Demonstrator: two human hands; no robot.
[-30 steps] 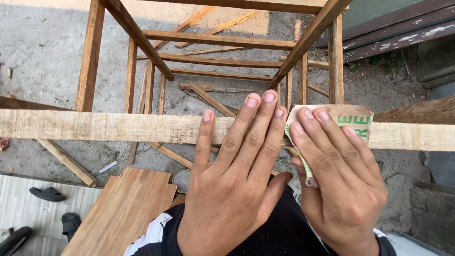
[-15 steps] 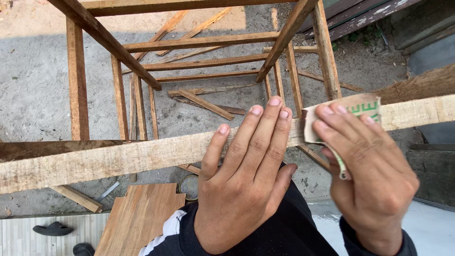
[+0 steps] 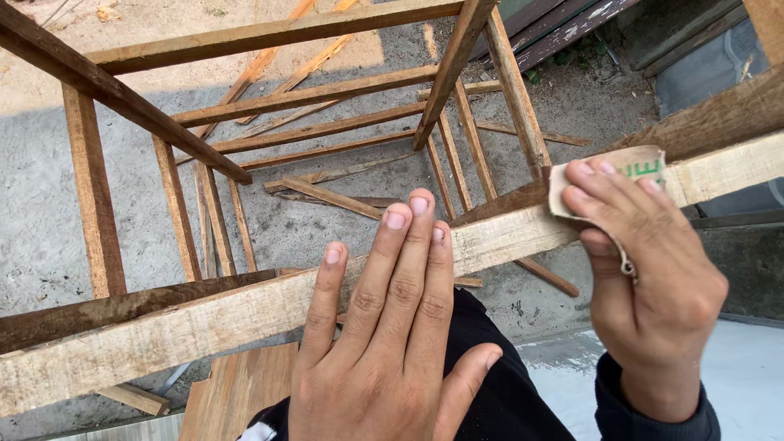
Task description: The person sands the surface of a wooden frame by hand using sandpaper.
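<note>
Fingers flat on sandpaper

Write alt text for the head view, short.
Seen from above, a right hand presses a folded piece of sandpaper onto a pale wooden rail, while the left hand lies flat on the same rail. Beyond it stands an open wooden frame on a concrete floor strewn with wood offcuts.
</note>
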